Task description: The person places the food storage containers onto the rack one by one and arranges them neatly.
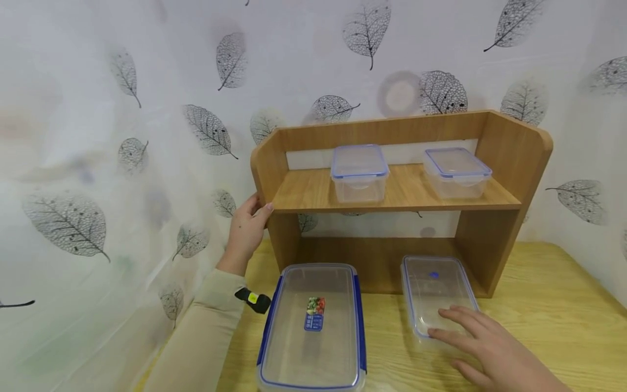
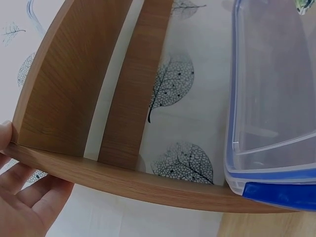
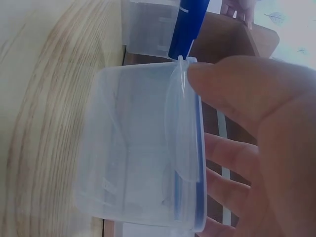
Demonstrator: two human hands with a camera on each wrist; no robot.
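My left hand point(image 1: 246, 231) grips the left side panel of a two-tier wooden desk shelf point(image 1: 514, 155), thumb at the front edge and fingers on the outer side. The left wrist view shows these fingers point(image 2: 34, 197) bent against the wood. My right hand point(image 1: 495, 348) hovers over or lightly touches the near end of a clear lidded food container point(image 1: 426, 296), its fingers spread. In the right wrist view that container point(image 3: 133, 143) stands beside the thumb point(image 3: 212, 76), which is at the lid's rim.
A larger clear container point(image 1: 289, 348) with blue side clips and a label sits on the wood-grain table point(image 1: 543, 305), front left. Two smaller lidded containers, one at centre point(image 1: 360, 160) and one at right point(image 1: 458, 163), stand on the upper tier. A leaf-patterned wall covering point(image 1: 171, 163) hangs behind.
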